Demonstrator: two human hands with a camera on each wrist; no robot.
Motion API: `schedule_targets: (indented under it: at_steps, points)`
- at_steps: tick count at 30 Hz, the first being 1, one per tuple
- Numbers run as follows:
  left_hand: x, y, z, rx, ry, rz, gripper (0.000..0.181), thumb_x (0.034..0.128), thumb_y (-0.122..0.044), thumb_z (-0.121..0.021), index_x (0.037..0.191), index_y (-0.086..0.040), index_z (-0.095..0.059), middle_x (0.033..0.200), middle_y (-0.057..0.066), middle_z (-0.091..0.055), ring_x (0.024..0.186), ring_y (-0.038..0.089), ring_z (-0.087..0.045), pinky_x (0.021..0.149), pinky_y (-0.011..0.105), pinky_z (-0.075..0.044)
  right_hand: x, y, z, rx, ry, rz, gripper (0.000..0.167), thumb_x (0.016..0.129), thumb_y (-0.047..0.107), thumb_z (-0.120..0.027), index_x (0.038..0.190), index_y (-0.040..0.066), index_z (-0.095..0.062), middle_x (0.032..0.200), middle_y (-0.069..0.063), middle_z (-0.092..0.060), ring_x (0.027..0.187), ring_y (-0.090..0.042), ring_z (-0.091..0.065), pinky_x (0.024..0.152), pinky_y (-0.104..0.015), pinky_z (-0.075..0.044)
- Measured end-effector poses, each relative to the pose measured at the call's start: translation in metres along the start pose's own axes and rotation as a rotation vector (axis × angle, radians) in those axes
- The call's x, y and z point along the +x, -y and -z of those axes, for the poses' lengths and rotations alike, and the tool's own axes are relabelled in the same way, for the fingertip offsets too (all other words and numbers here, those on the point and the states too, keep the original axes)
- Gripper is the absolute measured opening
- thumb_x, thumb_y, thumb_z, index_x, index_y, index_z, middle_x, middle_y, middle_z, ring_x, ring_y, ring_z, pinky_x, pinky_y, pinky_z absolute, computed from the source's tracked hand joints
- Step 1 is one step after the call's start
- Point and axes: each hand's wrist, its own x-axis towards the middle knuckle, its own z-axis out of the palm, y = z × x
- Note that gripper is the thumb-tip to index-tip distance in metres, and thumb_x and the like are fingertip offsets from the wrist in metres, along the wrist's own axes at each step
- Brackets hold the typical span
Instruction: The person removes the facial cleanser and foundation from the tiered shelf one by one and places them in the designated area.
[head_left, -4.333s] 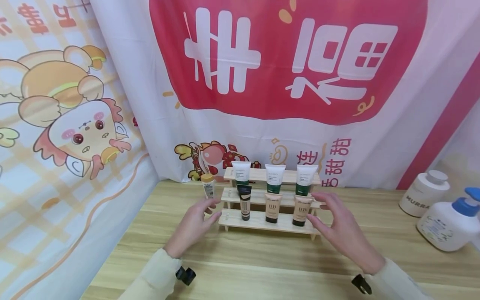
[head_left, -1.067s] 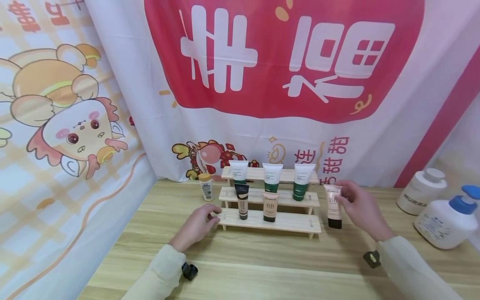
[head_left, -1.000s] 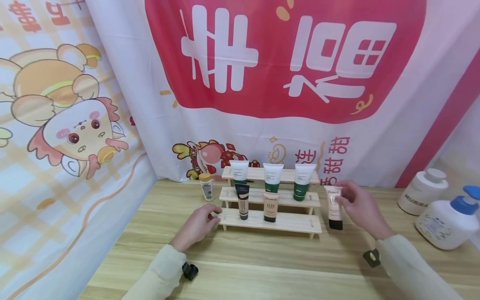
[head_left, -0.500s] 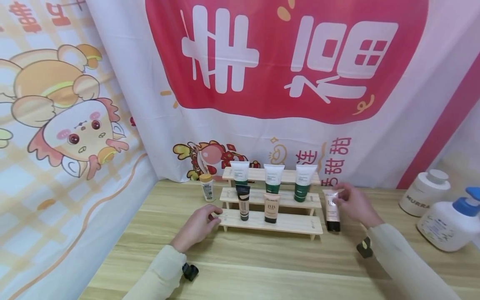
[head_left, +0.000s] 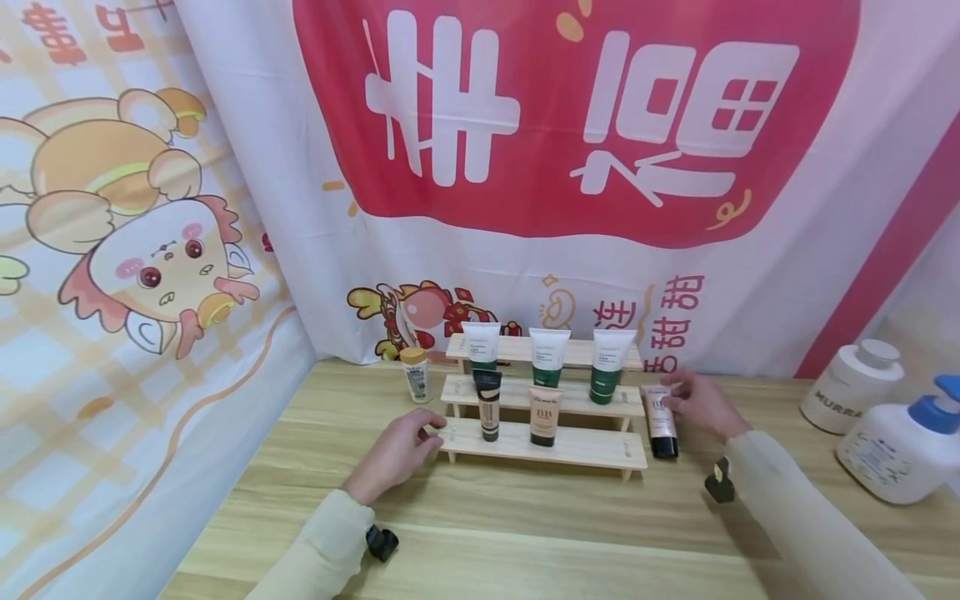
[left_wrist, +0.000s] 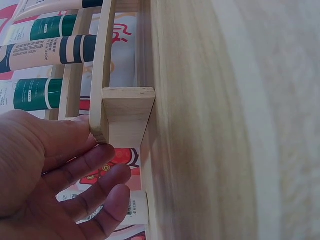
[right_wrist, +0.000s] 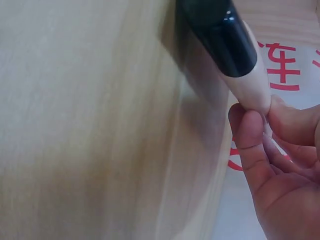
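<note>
To the right of the wooden tiered stand [head_left: 592,448], my right hand [head_left: 705,404] pinches a pale pink BB cream tube [head_left: 660,417] near its flat top end. The tube's black cap points down, close to the table; in the right wrist view the cap [right_wrist: 225,42] looms near the camera. My left hand [head_left: 393,450] is at the stand's left end, thumb and forefinger gripping the lowest shelf [left_wrist: 100,110], other fingers loosely bent. On that shelf stand a dark-capped concealer tube [head_left: 489,408] and another BB cream tube [head_left: 543,417]. Behind them are three white-and-green tubes [head_left: 549,354].
A small yellow-capped bottle [head_left: 415,379] stands left of the stand. Over at the right are a white MURRA bottle [head_left: 847,392] and a white pump bottle [head_left: 896,450] with a blue top. A printed cloth [head_left: 577,250] hangs behind the wooden table [head_left: 525,533].
My right hand took the right-hand BB cream tube off the lowest shelf, carried it right, then lowered it slightly and drew it back towards the stand. My left hand now grips the shelf end.
</note>
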Motion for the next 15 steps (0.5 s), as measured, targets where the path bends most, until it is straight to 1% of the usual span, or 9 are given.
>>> schedule_targets:
  at_steps: [4,8,13,15]
  points:
    - [0.0003,-0.0006,0.0000,0.005,-0.002,-0.006,0.026,0.0895,-0.014,-0.066,0.116,-0.013,-0.063,0.110,0.001,-0.061,0.086,0.010,-0.057,0.074,0.030,-0.049,0.0026,-0.0066,-0.0016,-0.032,0.010,0.001,0.040,0.088,0.005,-0.063,0.123,-0.010,-0.051,0.103,-0.026,-0.059,0.090,-0.034,-0.059,0.073,-0.041,-0.052]
    - [0.0002,-0.0006,-0.0002,0.001,0.004,0.003,0.027,0.0893,-0.014,-0.067,0.116,-0.013,-0.062,0.110,0.001,-0.061,0.087,0.011,-0.057,0.074,0.030,-0.049,0.0040,-0.0103,-0.0035,-0.054,0.023,0.006,0.040,0.089,0.005,-0.062,0.122,-0.013,-0.051,0.106,-0.030,-0.058,0.093,-0.037,-0.059,0.076,-0.043,-0.051]
    - [0.0005,0.0005,-0.0004,0.005,0.002,0.004,0.027,0.0893,-0.014,-0.067,0.116,-0.014,-0.062,0.110,0.000,-0.061,0.087,0.010,-0.057,0.074,0.029,-0.049,0.0054,-0.0094,-0.0045,-0.062,0.033,-0.022,0.041,0.089,0.007,-0.062,0.123,-0.012,-0.051,0.110,-0.031,-0.057,0.096,-0.038,-0.058,0.079,-0.046,-0.050]
    - [0.0007,0.0006,-0.0003,0.003,0.004,0.005,0.027,0.0892,-0.014,-0.067,0.116,-0.014,-0.062,0.110,0.000,-0.061,0.087,0.011,-0.057,0.074,0.029,-0.049,0.0060,-0.0091,-0.0044,-0.065,0.039,-0.036,0.042,0.089,0.007,-0.062,0.124,-0.013,-0.050,0.111,-0.032,-0.056,0.098,-0.039,-0.057,0.082,-0.048,-0.048]
